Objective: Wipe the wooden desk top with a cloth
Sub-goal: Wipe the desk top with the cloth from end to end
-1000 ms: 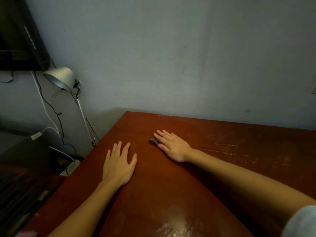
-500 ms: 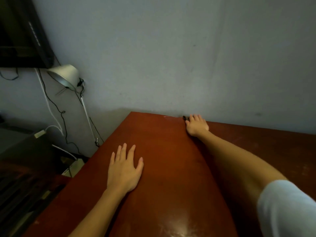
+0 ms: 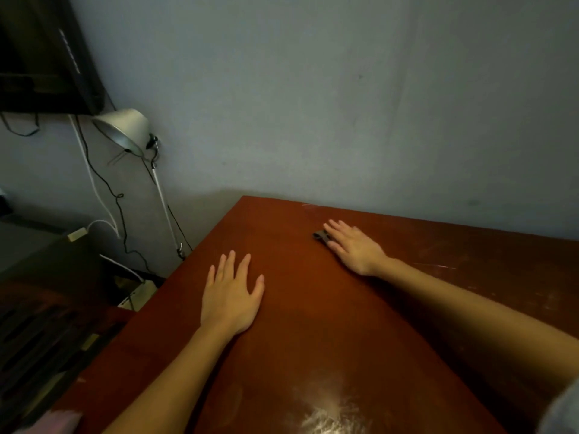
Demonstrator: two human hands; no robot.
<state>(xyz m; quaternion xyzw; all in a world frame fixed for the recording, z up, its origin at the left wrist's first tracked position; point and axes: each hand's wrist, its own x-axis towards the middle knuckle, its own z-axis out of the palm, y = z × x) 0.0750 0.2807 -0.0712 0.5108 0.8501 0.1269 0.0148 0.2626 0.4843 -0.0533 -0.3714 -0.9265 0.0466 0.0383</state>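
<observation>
Brown desk (image 3: 313, 339) holds a dark cloth (image 3: 320, 235) peeking out at ten o'clock from under the flat right hand (image 3: 354, 249); the left hand (image 3: 230, 296) lies flat nearby.

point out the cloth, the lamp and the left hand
cloth (image 3: 320, 235), head view, its dark exposed edge
lamp (image 3: 123, 130), head view, middle of the shade
left hand (image 3: 230, 296), head view, back of the hand

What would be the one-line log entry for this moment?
left hand: flat on desk top | right hand: presses dark cloth onto desk near far edge | cloth: mostly hidden under hand
</observation>
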